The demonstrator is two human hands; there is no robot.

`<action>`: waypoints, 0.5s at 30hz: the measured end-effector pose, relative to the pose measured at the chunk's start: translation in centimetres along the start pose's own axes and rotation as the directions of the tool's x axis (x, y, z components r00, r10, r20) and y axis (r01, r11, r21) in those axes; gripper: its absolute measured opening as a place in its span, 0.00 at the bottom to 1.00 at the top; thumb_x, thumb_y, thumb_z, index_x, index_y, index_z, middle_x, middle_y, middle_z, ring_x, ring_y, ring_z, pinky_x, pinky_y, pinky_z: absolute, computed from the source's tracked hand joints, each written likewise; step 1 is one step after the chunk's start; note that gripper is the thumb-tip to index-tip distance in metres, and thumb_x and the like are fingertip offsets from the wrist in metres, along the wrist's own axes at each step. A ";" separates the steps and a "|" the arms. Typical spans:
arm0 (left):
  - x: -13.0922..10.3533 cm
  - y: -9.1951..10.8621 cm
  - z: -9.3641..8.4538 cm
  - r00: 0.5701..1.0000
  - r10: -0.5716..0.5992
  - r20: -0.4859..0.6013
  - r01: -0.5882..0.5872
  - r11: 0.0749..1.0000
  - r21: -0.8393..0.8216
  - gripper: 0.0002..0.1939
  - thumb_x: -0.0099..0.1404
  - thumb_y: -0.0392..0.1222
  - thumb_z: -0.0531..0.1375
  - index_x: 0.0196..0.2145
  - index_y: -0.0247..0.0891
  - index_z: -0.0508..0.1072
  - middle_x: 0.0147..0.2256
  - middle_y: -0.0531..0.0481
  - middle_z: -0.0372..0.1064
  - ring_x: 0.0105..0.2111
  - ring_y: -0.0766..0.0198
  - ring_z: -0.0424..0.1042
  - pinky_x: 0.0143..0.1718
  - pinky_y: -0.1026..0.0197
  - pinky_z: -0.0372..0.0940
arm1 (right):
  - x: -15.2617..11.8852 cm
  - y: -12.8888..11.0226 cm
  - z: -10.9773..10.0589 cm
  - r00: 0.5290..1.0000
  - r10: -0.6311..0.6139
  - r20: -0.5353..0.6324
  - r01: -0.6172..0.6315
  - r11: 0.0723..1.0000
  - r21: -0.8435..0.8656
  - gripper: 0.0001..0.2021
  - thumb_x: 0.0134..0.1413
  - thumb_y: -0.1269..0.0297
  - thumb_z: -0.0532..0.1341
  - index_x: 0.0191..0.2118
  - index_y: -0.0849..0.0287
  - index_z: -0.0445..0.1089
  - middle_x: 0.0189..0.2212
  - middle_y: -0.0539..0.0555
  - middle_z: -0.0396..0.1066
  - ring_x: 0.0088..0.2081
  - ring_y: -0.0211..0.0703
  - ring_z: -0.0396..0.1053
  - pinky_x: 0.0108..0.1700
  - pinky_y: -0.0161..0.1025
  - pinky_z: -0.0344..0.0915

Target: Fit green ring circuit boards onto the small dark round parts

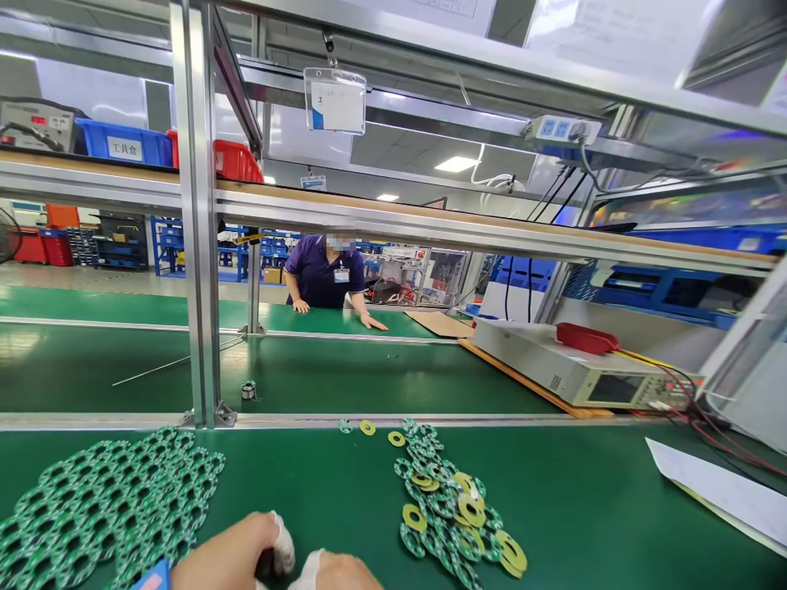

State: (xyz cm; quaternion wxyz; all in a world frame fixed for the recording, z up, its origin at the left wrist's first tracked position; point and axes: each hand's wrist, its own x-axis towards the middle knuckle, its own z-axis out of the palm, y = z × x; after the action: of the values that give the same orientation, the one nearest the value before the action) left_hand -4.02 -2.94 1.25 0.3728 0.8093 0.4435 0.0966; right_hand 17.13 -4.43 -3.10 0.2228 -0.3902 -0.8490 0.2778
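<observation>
My left hand comes in at the bottom with its fingers curled down; white covers sit on the fingertips. My right hand is beside it, cut off by the lower edge, its fingers bent inward and also partly covered in white. Anything between the fingers is hidden. To the left of my hands, many green ring-shaped circuit boards lie in neat overlapping rows. A loose heap of similar green ring boards lies to the right, mixed with yellow rings. Both groups rest on the green tabletop.
A metal upright and a rail stand beyond my hands. A bench instrument with a red pouch is at the right, near white paper. A small spool stands behind the rail. Across the bench a person leans on the surface.
</observation>
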 end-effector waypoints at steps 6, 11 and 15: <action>1.0 0.7 1.3 0.996 0.055 -0.071 -0.068 0.979 -0.192 0.37 0.45 0.31 0.57 0.56 0.41 0.61 0.53 0.47 0.62 0.52 0.54 0.60 0.58 0.55 0.51 | 1.1 0.6 -2.9 0.999 -0.008 -0.052 0.006 0.999 -0.046 0.20 0.34 0.59 0.68 0.38 0.56 0.71 0.32 0.49 0.69 0.31 0.43 0.66 0.33 0.33 0.62; 1.9 0.6 2.5 0.991 0.096 -0.090 -0.121 0.933 -0.338 0.43 0.45 0.33 0.61 0.60 0.41 0.55 0.53 0.46 0.62 0.53 0.52 0.61 0.59 0.54 0.51 | 0.4 1.0 -2.0 0.995 0.030 -0.099 -0.038 0.996 -0.079 0.27 0.34 0.69 0.63 0.47 0.54 0.65 0.35 0.50 0.68 0.34 0.45 0.67 0.38 0.36 0.64; 3.5 -0.5 4.2 0.977 0.085 -0.193 -0.166 0.874 -0.457 0.44 0.45 0.34 0.62 0.60 0.38 0.53 0.47 0.46 0.67 0.46 0.55 0.66 0.52 0.56 0.60 | -0.2 1.5 -1.7 0.986 -0.019 -0.168 -0.010 0.985 -0.171 0.38 0.33 0.74 0.60 0.56 0.53 0.55 0.44 0.56 0.67 0.41 0.50 0.68 0.42 0.38 0.66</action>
State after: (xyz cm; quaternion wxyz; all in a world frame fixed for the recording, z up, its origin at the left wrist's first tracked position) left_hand -0.20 -2.18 -2.62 0.5122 0.7108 0.3830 0.2929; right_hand 19.08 -3.27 -2.78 0.2602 -0.4281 -0.8488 0.1693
